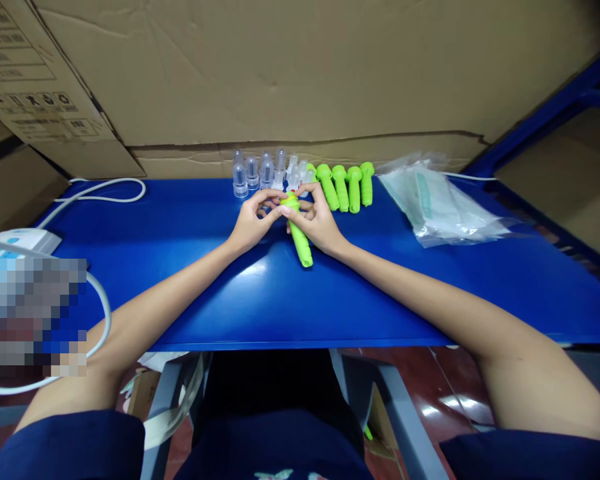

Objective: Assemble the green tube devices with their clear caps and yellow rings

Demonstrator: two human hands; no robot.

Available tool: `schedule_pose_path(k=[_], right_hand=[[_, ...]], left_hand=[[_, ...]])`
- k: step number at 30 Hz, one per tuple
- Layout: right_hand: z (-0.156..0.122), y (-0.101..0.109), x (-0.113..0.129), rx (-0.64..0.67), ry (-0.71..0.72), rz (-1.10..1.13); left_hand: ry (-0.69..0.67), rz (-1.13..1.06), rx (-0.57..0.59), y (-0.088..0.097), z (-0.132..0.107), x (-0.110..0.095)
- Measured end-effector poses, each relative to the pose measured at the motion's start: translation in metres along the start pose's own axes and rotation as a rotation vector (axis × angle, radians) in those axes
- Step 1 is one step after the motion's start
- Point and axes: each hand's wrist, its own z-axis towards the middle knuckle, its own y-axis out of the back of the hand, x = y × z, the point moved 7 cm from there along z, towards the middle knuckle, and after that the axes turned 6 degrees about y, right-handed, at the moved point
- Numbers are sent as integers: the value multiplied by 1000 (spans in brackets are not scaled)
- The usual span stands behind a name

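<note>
My right hand (321,223) grips a lime-green ribbed plastic piece (300,243) that points down toward me, its lower end close to the blue table (190,280). My left hand (253,223) pinches the top end of that same piece with its fingertips, where a small red spot shows. Just behind my hands stand several clear plastic caps (260,172) in a cluster. A row of several more lime-green pieces (347,187) lies to their right.
A pile of clear plastic bags (437,207) lies at the right of the table. A white cable (105,193) runs to a white device (23,241) at the left edge. Cardboard boxes (300,73) wall off the back.
</note>
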Motion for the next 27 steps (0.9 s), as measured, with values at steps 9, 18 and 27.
schedule_pose_path(k=[9,18,27], right_hand=[[2,-2,2,-16,29,145],[4,4,-7,-65,6,147],[4,-2,-8,42,-31,216]], left_hand=[[-16,-40,41,-4,1,0],[-59,-24,-72,-1,-1,-3],[-137,121,-160,4,-9,-14]])
